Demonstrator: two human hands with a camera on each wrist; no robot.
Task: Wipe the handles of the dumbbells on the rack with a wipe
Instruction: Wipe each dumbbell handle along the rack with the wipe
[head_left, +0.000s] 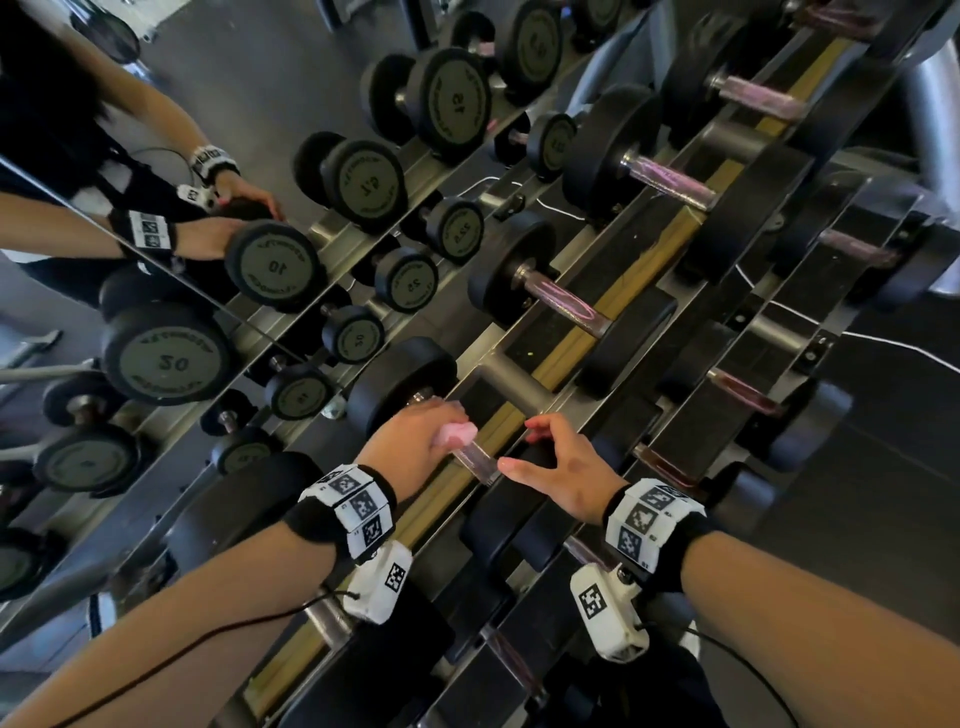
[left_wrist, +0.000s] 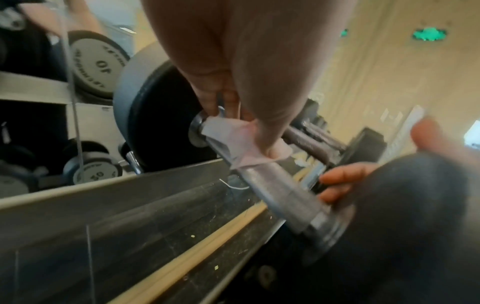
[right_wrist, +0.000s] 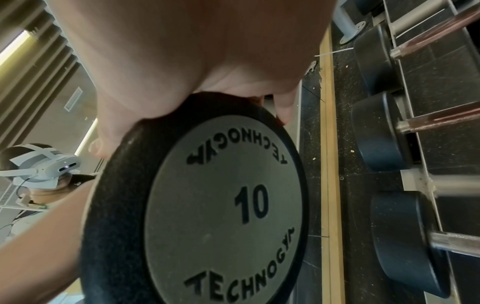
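Note:
On the rack's upper tier lies a black 10 kg dumbbell with a metal handle (head_left: 477, 461). My left hand (head_left: 410, 441) grips that handle near the far weight head (head_left: 400, 379), with a pink wipe (head_left: 457, 434) wrapped between fingers and bar. From the left wrist the wipe (left_wrist: 233, 139) shows bunched round the handle (left_wrist: 275, 185) beside the collar. My right hand (head_left: 563, 470) sits over the near weight head (right_wrist: 221, 205). Its fingers (left_wrist: 342, 185) curl over the head's inner edge.
More dumbbells (head_left: 566, 306) line the same tier to the upper right, and a lower tier (head_left: 743, 395) runs to the right. A mirror (head_left: 270, 265) on the left reflects the rack and my arms. A white cable (head_left: 883, 343) crosses the lower tier.

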